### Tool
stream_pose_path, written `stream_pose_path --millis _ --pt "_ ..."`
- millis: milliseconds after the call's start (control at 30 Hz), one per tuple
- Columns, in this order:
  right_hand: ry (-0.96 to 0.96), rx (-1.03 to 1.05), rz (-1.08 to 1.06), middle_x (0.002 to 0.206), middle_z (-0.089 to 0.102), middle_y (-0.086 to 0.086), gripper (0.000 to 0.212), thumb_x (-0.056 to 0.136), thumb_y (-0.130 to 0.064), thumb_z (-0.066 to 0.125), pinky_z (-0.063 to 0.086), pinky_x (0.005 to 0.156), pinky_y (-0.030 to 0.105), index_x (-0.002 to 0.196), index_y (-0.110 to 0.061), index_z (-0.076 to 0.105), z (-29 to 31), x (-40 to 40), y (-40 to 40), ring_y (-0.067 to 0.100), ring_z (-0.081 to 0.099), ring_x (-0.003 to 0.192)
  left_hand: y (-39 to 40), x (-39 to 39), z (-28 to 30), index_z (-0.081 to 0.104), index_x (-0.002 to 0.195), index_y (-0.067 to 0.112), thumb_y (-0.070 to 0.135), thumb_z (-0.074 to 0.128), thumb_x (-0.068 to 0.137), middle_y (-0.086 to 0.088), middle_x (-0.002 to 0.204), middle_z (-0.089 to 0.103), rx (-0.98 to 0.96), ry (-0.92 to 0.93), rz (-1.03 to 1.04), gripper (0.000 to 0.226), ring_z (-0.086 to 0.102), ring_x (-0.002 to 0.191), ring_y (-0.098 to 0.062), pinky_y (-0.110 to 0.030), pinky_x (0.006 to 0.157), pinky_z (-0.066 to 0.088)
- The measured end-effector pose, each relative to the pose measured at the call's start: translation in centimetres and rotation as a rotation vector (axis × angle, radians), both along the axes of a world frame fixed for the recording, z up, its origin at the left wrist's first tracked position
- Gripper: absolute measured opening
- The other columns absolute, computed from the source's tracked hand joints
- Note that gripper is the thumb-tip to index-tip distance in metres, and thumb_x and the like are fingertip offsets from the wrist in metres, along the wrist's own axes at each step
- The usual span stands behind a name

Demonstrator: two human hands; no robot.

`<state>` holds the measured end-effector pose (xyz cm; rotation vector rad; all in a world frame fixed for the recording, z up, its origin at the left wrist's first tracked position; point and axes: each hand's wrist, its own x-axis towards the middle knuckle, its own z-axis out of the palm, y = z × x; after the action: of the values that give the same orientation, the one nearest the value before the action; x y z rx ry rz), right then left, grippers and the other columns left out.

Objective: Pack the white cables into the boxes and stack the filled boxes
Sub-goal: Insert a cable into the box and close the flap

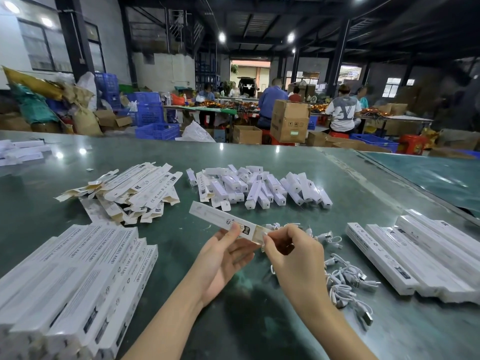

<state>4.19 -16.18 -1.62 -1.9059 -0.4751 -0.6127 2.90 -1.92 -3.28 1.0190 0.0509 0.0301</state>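
- Box (223, 220): long, white, slim; held above the green table (259, 157), tilted, near end open with the flap (261, 233) showing.
- Left hand (220, 258): thumb and fingers curled around the box near its open end, holding it from below.
- Right hand (293, 255): fingertips pinched at the box mouth; whether they nip the flap or a cable end, cannot tell, as the hand hides it.
- Cables (348, 284): white, coiled, loose heap on the table just right of the right hand, some behind it.
- Flat boxes (130, 193): unfolded pile, far left of centre.
- Small boxes (259, 188): heap beyond the held box.
- Stack, left (78, 281): long boxes lying side by side at the near edge.
- Stack, right (415, 255): long boxes in a row, beside the cables.
- Step, judged: loading or closing the held box.
- Risk: a coil may catch on the narrow mouth and bend the flap if pushed askew.
- Risk: a loose grip at one end lets the tilted box swing and spill its contents.
- Risk: tangled cables may lift out together and drag others off the heap.
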Motion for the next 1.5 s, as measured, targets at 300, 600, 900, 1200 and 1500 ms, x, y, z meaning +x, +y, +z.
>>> stream_pose_path --millis 300,600,900,1200,1500 --pt "-0.036 -0.016 -0.074 0.077 0.071 -0.006 0.011 0.076 -0.009 0.079 0.052 0.062 0.038 0.071 -0.014 0.070 -0.5 0.1 0.2 0.012 0.060 0.063 0.1 -0.1 -0.3 0.056 0.115 0.010 0.034 0.061 0.084 -0.015 0.109 0.073 0.047 -0.036 -0.013 0.039 0.072 0.094 -0.023 -0.030 0.079 0.055" --pt "0.190 0.276 0.139 0.069 0.072 -0.001 0.014 0.075 -0.002 0.077 0.046 0.059 0.023 0.071 -0.015 0.077 -0.5 0.2 0.2 0.007 0.058 0.061 -0.2 -0.2 -0.6 0.050 0.119 0.011 0.033 0.064 0.081 -0.011 0.104 0.075 0.150 -0.066 0.024 0.046 0.073 0.090 -0.022 -0.029 0.077 0.053" --pt "0.213 0.210 0.211 0.066 0.060 -0.007 0.021 0.078 -0.007 0.076 0.041 0.062 0.023 0.076 -0.028 0.079 -0.5 0.8 -0.1 0.003 0.050 0.060 -0.1 0.1 -0.8 0.057 0.112 0.011 0.032 0.063 0.080 -0.012 0.100 0.075 0.095 -0.041 0.021 0.039 0.073 0.087 -0.022 -0.030 0.078 0.053" --pt "0.092 0.057 0.322 0.081 0.065 -0.006 0.034 0.080 0.000 0.069 0.043 0.059 0.018 0.100 -0.023 0.052 -0.9 1.2 -0.6 0.008 0.054 0.064 0.6 0.4 -0.4 0.063 0.112 0.006 0.034 0.060 0.080 -0.015 0.103 0.075 -0.001 0.037 0.037 0.043 0.074 0.089 -0.020 -0.026 0.076 0.055" --pt "-0.126 0.077 0.241 0.080 0.068 -0.003 0.018 0.079 -0.001 0.075 0.047 0.063 0.022 0.083 -0.019 0.072 -1.2 1.4 -0.7 0.012 0.060 0.068 0.6 0.1 -0.4 0.064 0.113 0.008 0.037 0.062 0.080 -0.014 0.105 0.074 -0.031 0.055 -0.045 0.044 0.073 0.096 -0.021 -0.027 0.076 0.054"
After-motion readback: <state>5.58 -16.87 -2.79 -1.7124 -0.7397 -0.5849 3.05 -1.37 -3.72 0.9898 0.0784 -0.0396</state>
